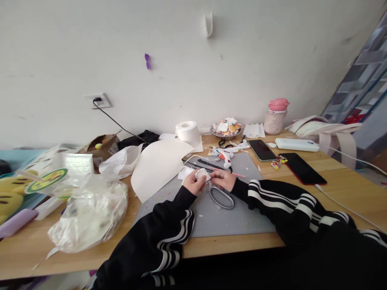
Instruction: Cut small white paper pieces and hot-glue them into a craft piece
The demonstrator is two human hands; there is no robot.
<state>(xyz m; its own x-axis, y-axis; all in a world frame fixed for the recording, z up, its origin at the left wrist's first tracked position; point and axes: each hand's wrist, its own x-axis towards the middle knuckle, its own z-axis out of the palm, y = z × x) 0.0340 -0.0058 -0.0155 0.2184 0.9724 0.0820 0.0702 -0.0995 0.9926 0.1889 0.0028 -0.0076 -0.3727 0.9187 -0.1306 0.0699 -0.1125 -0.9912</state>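
Note:
My left hand (194,183) is closed on a small white piece (202,174) with a speckled surface, its thumb lying over the front. At the piece's right edge, the fingertips of my right hand (223,179) are pinched together; whatever else they might hold is too small to see. Just below the right hand, the grey-handled scissors (222,197) lie on the grey cutting mat (223,223), their blades mostly hidden by the hands. Behind the hands are black pen-like tools (208,164) and a white glue gun (226,157) with an orange part.
A large white paper sheet (160,165) overlaps the mat, beside a tissue roll (188,132). Clear plastic bags (93,213) crowd the left. Two phones, one black (261,150) and one red-edged (302,168), lie right, near a pink-lidded bottle (275,117). A bowl (226,135) holds scraps.

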